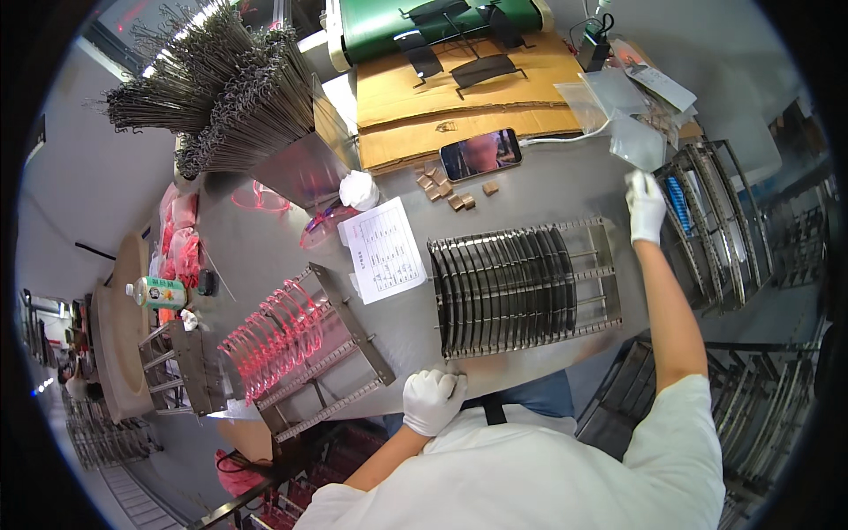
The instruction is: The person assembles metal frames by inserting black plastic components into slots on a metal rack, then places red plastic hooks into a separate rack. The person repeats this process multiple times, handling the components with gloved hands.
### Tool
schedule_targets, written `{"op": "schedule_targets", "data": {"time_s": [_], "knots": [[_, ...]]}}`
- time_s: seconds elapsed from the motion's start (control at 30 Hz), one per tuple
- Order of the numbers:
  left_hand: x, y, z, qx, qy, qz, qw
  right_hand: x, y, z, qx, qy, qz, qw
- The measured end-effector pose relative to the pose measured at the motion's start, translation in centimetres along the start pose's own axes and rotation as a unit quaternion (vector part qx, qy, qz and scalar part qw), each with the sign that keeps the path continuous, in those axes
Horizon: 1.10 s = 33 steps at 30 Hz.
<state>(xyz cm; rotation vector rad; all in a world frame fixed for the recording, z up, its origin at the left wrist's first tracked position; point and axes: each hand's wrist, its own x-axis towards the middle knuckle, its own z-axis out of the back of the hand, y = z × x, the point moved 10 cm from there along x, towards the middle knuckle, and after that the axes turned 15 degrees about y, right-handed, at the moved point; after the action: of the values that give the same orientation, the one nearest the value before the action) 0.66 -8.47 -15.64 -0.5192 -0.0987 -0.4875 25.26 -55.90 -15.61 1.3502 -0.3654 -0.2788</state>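
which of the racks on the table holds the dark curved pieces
The middle rack, just right of the printed sheet: its curved pieces are dark, while the rack lower left of the sheet holds pink ones.

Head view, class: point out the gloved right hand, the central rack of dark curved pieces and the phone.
Gloved right hand (646, 208): head view, middle of the hand.
Central rack of dark curved pieces (611, 287): head view, bare right end frame.
Phone (481, 155): head view, middle of its screen.
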Motion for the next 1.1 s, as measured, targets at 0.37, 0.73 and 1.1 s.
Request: {"op": "schedule_targets", "data": {"time_s": [0.37,0.73,1.1], "knots": [[0.8,0.8,0.1,-0.015,0.028,0.007,0.999,15.9,10.1,-31.5,-0.639,0.23,0.25,0.69],[0.5,1.5,-0.5,-0.011,0.064,0.024,0.998,20.2,8.9,-36.9,-0.677,0.32,0.159,0.643],[0.6,0.8,0.6,-0.04,0.018,0.007,0.999,-0.3,27.2,-23.3,-0.485,0.296,0.379,0.731]]}}
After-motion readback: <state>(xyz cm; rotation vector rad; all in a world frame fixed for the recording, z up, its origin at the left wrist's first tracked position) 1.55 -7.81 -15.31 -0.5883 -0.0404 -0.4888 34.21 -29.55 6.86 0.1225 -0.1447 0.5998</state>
